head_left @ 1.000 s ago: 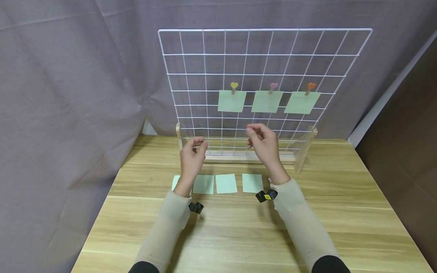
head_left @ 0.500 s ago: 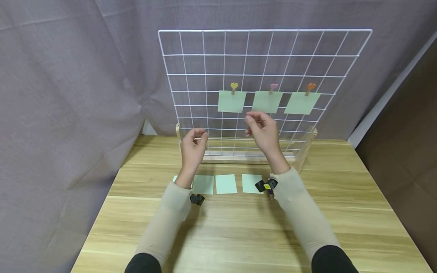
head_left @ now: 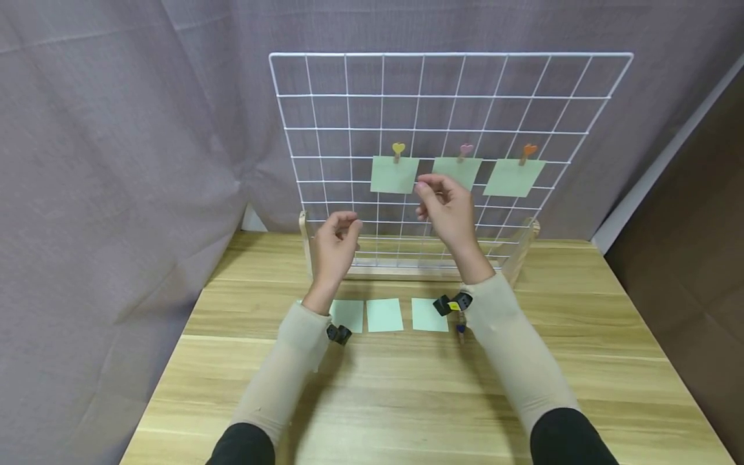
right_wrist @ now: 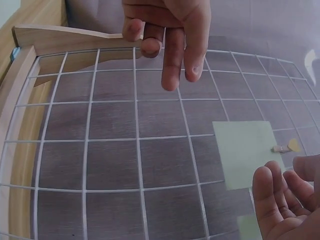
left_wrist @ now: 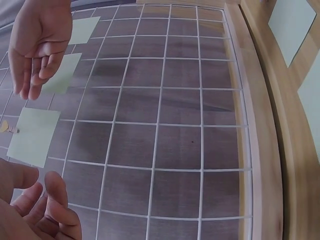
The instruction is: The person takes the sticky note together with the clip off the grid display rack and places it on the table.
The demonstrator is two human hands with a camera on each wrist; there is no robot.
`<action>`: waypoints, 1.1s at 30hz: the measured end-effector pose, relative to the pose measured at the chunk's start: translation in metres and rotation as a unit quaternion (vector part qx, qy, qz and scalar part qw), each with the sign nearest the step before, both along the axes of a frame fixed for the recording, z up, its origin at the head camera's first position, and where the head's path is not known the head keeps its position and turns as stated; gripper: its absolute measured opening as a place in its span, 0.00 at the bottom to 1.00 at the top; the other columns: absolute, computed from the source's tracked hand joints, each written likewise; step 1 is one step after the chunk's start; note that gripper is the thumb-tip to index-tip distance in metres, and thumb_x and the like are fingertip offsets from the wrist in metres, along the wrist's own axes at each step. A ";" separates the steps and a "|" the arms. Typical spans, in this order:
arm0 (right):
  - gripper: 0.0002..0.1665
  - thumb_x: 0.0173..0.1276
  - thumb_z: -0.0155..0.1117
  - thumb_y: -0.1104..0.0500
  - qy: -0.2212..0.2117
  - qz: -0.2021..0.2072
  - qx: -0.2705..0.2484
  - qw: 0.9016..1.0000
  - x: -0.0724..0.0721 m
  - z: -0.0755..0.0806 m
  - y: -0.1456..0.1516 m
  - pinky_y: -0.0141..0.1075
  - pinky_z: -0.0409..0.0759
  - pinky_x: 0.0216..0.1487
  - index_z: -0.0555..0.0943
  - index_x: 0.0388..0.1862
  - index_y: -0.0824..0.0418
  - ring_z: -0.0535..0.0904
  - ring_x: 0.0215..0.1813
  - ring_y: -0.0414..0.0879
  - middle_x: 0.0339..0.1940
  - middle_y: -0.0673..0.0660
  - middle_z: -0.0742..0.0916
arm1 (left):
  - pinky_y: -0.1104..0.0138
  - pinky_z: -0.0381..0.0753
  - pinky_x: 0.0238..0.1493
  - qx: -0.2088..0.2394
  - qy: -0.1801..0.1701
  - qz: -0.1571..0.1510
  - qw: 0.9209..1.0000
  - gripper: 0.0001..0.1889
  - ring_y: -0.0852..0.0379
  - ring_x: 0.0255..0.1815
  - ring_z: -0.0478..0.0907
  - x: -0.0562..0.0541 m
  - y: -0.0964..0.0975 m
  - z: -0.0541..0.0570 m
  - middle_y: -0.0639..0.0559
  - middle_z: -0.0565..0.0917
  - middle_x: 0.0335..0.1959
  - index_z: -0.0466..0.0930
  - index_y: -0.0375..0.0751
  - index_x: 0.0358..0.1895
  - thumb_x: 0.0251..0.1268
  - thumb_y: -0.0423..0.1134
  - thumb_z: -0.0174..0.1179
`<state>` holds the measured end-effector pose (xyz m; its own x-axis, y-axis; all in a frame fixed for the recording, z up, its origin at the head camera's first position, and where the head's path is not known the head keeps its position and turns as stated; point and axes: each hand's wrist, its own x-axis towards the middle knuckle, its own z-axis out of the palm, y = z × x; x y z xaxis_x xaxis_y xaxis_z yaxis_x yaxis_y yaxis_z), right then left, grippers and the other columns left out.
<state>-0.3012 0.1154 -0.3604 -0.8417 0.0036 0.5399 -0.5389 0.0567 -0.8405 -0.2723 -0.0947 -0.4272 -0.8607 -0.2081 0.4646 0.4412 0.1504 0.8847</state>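
White wire grid (head_left: 451, 54) bearing square pale-green paper notes (head_left: 394, 175).
Left hand (head_left: 335, 250), right hand (head_left: 451, 212) empty, loosely curled; head view: latter partly hides middle note (head_left: 459, 169).

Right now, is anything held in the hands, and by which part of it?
Nothing is held: the left hand and the right hand are both empty.

Notes (head_left: 394, 174): at least six; grid (head_left: 415, 130): one; clips (head_left: 398, 149) on it: three; hands (head_left: 447, 210): two.
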 end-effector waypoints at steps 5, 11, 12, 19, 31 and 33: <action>0.14 0.77 0.64 0.66 0.006 0.009 -0.002 1.000 -0.003 0.010 -0.006 0.30 0.84 0.28 0.83 0.54 0.77 0.80 0.24 0.39 0.36 0.55 0.86 | 0.74 0.80 0.23 0.006 0.011 -0.010 1.000 0.09 0.55 0.22 0.79 -0.003 0.002 0.005 0.35 0.88 0.43 0.83 0.27 0.51 0.73 0.28 0.64; 0.14 0.77 0.63 0.68 0.007 0.012 -0.012 1.000 -0.005 0.020 -0.011 0.30 0.85 0.27 0.82 0.54 0.78 0.80 0.23 0.39 0.34 0.51 0.87 | 0.74 0.77 0.21 -0.002 0.018 -0.005 1.000 0.10 0.61 0.20 0.77 -0.007 0.005 0.013 0.37 0.89 0.44 0.84 0.27 0.51 0.73 0.30 0.63; 0.14 0.77 0.63 0.68 0.005 0.012 -0.013 1.000 -0.006 0.021 -0.011 0.30 0.85 0.27 0.82 0.54 0.78 0.80 0.23 0.39 0.35 0.51 0.87 | 0.74 0.77 0.21 -0.003 0.020 -0.003 1.000 0.10 0.63 0.19 0.77 -0.008 0.005 0.014 0.37 0.89 0.43 0.84 0.27 0.51 0.73 0.30 0.63; 0.14 0.78 0.63 0.67 0.017 0.015 -0.001 1.000 -0.012 0.032 -0.016 0.30 0.84 0.28 0.82 0.55 0.77 0.80 0.23 0.38 0.35 0.50 0.87 | 0.75 0.77 0.27 -0.017 0.024 0.011 1.000 0.12 0.63 0.27 0.80 -0.013 0.005 0.021 0.37 0.90 0.46 0.84 0.27 0.53 0.72 0.31 0.64; 0.16 0.77 0.65 0.66 0.023 0.014 0.009 1.000 -0.017 0.052 -0.024 0.30 0.83 0.25 0.82 0.58 0.75 0.80 0.21 0.39 0.35 0.53 0.87 | 0.74 0.81 0.26 -0.008 0.025 -0.015 1.000 0.14 0.65 0.24 0.79 -0.019 0.009 0.039 0.36 0.89 0.51 0.83 0.28 0.58 0.74 0.30 0.63; 0.16 0.77 0.65 0.66 0.019 0.011 0.008 1.000 -0.018 0.054 -0.025 0.30 0.83 0.25 0.82 0.58 0.76 0.80 0.21 0.39 0.35 0.53 0.87 | 0.73 0.83 0.26 -0.007 0.019 -0.021 1.000 0.15 0.65 0.22 0.77 -0.020 0.011 0.041 0.36 0.88 0.52 0.82 0.29 0.60 0.74 0.30 0.63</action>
